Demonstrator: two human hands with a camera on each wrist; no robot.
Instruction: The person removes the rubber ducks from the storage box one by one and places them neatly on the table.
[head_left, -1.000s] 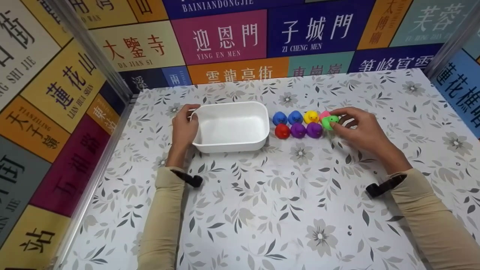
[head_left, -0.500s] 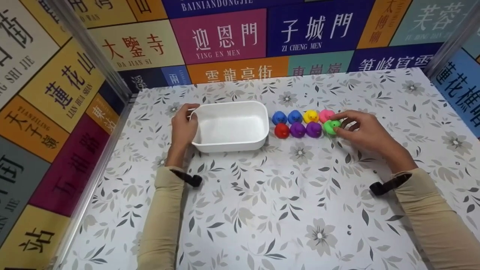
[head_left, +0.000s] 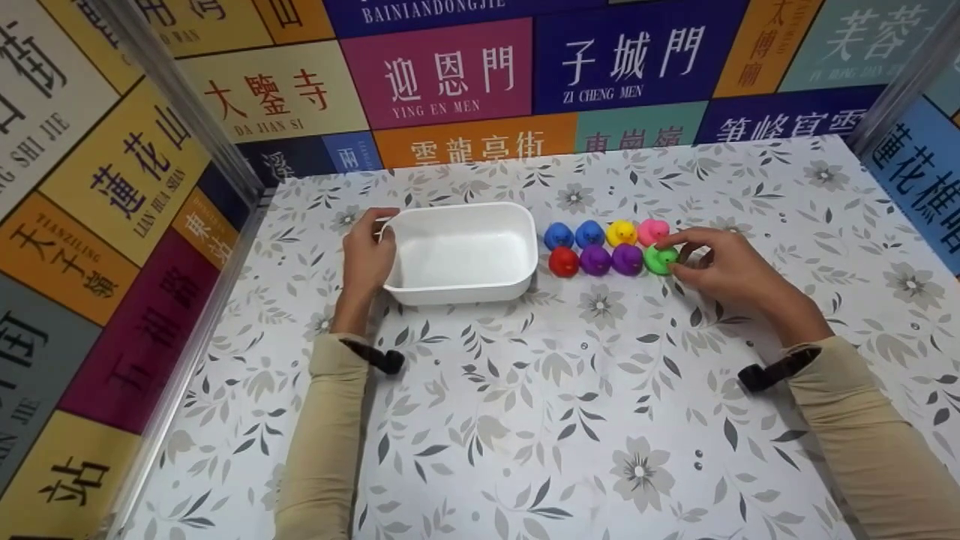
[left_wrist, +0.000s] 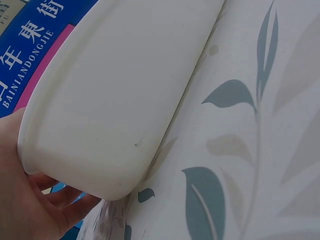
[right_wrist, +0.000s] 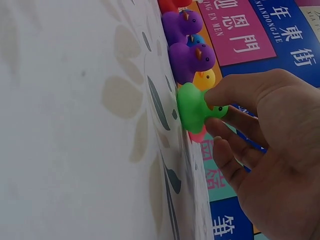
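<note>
A white plastic box [head_left: 465,255] stands on the table, its inside bare. My left hand [head_left: 367,251] grips its left end, thumb over the rim and fingers outside; the left wrist view shows fingers [left_wrist: 75,207] against the end wall. My right hand [head_left: 724,266] pinches the head of a green rubber duck [right_wrist: 192,107], which sits on the table at the right end of the front row. In that row are a red duck [head_left: 564,262] and two purple ducks [head_left: 627,259]. Behind stand two blue ducks [head_left: 590,235], a yellow duck [head_left: 622,232] and a pink duck [head_left: 653,231].
A white tablecloth [head_left: 525,420] with grey leaves and flowers covers the table. Panels with printed characters [head_left: 442,71] rise behind it and on both sides. The duck rows begin just right of the box. A black strap [head_left: 776,369] is on each sleeve cuff.
My right hand has brought the green duck down and slightly forward, from in front of the pink duck to the table beside the purple one. The left hand and box have stayed put.
</note>
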